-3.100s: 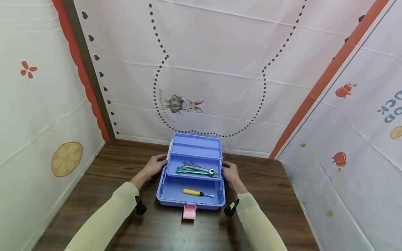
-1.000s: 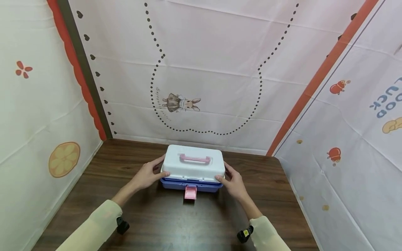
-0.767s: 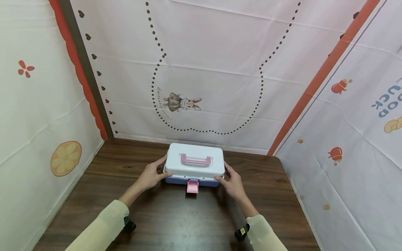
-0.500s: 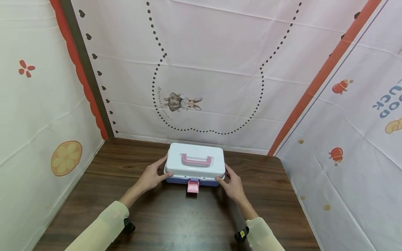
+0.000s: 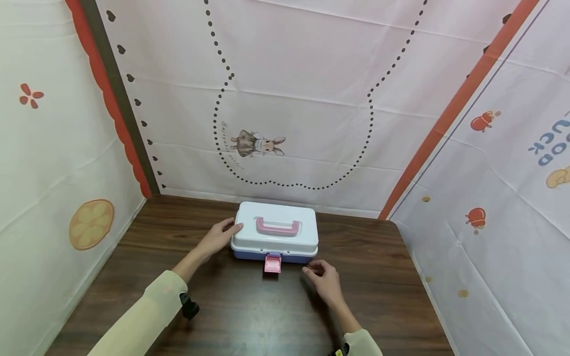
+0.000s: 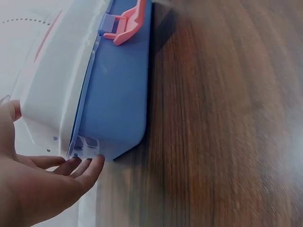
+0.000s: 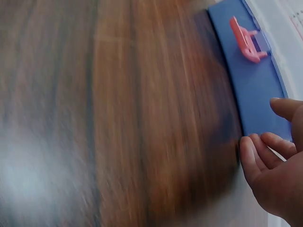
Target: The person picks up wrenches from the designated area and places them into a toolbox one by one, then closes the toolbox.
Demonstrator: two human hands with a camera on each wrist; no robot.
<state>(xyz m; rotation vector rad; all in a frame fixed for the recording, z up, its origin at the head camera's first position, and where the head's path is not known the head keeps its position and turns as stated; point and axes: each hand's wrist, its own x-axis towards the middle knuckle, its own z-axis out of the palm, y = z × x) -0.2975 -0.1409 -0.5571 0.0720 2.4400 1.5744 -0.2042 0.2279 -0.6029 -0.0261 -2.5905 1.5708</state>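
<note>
A toolbox (image 5: pixel 307 230) with a white lid, a blue base and a pink carrying handle (image 5: pixel 277 228) sits on the table, lid down. Its pink latch (image 5: pixel 272 263) sticks out from the front, hinged away from the lid. My left hand (image 5: pixel 215 240) holds the box's left end, thumb over the lid's edge; in the left wrist view its fingertips (image 6: pixel 97 163) lie along the end wall by the seam. By the front right corner is my right hand (image 5: pixel 327 284), loosely bent, holding nothing. The lid hides the inside.
The brown wooden table (image 5: pixel 378 277) extends around the toolbox. Behind it hangs a white printed cloth (image 5: pixel 303 123), close to the table's back edge, with more cloth at both sides. Each wrist wears a black strap-on camera (image 5: pixel 189 306).
The open toolbox with wrenches and a yellow-handled screwdriver in it was closed, the lid coming down over the trays. Since then my right hand has let go and moved toward me.
</note>
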